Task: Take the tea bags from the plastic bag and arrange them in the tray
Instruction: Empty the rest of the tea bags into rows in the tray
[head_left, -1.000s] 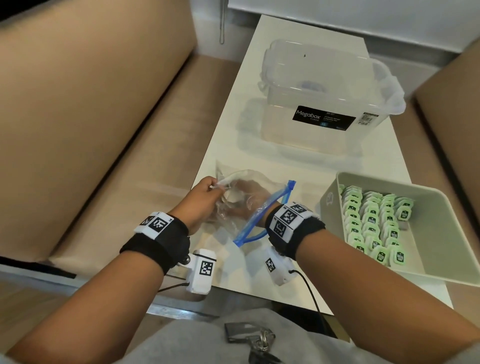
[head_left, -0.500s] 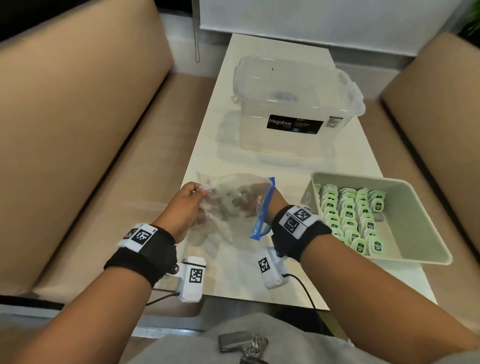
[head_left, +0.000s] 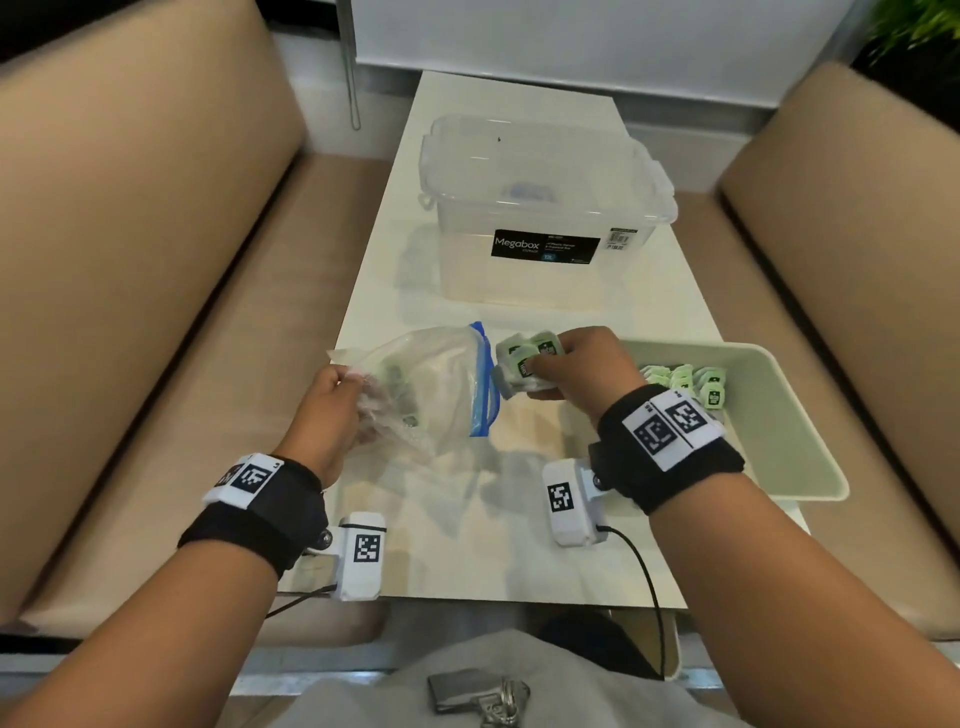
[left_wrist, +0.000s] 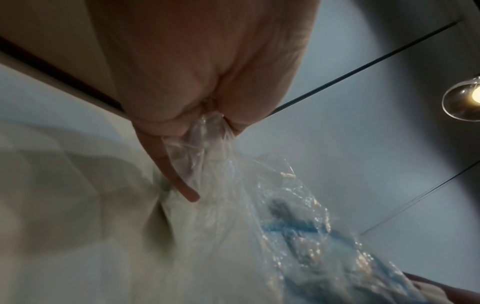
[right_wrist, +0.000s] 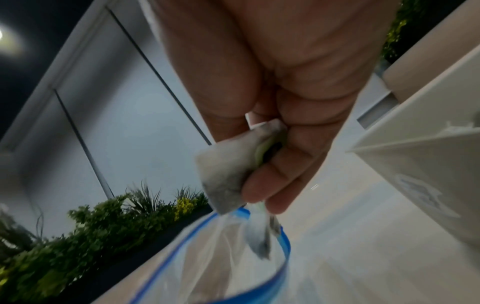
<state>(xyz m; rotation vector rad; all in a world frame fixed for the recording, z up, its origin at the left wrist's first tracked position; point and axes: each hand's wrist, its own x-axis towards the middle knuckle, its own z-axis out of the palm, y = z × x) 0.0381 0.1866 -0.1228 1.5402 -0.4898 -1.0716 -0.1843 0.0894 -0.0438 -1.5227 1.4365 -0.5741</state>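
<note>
- Head view: white counter (head_left: 467, 545) is carrying the tray (head_left: 800, 467); my right hand (head_left: 582, 371) is gripping tea bags (head_left: 524, 358) just outside the plastic bag (head_left: 431, 384), beside the tray.
- Left wrist: my left hand (left_wrist: 207, 72) fingers (left_wrist: 179, 181) are pinching the bag's closed end.
- Right wrist: my fingers (right_wrist: 272, 185) are curling around tea bags above the bag's mouth.

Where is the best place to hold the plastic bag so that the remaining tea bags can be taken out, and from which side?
Probably the closed bottom end of the plastic bag, from the left, as the left hand pinches it now. Its blue zip mouth then faces right, toward the right hand and tray.
</note>
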